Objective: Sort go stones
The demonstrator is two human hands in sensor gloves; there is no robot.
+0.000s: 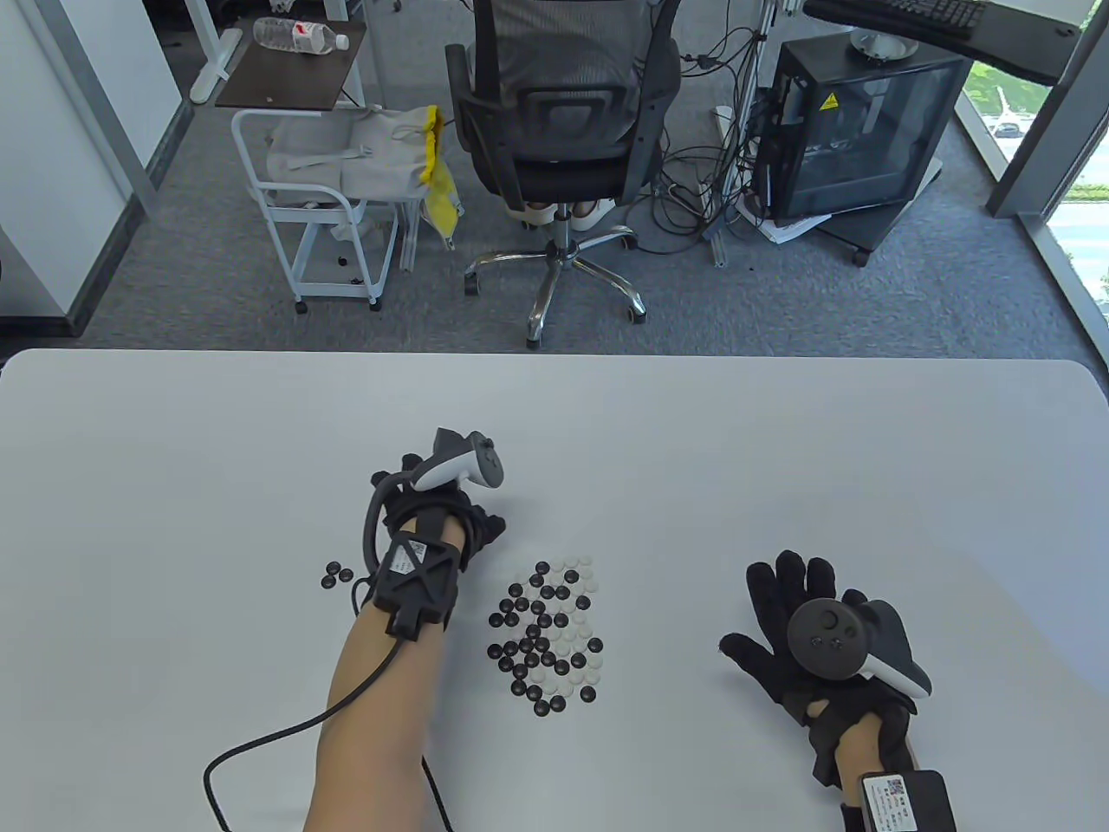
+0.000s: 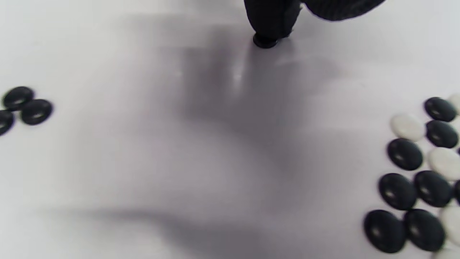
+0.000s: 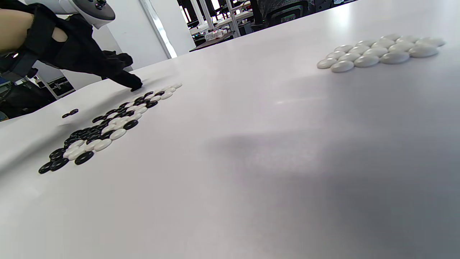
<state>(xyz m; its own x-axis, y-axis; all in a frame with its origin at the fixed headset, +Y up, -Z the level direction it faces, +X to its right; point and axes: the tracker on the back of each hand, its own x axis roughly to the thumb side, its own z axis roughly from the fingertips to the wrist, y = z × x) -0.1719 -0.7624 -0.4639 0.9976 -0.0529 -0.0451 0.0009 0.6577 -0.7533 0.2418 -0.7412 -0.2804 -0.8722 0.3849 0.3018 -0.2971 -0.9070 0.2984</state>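
Observation:
A mixed pile of black and white Go stones (image 1: 546, 637) lies on the white table (image 1: 217, 433). It also shows in the left wrist view (image 2: 417, 172) and the right wrist view (image 3: 104, 129). Three sorted black stones (image 1: 338, 575) lie left of my left wrist. My left hand (image 1: 489, 530) is above the pile's upper left. One fingertip (image 2: 271, 18) presses a single black stone (image 2: 265, 41) onto the table. My right hand (image 1: 793, 598) rests flat with fingers spread, right of the pile, holding nothing. A cluster of white stones (image 3: 381, 52) shows only in the right wrist view.
The left glove's cable (image 1: 260, 745) runs across the table to its front edge. An office chair (image 1: 563, 130), a white cart (image 1: 329, 199) and a black computer case (image 1: 858, 130) stand on the floor beyond the table's far edge.

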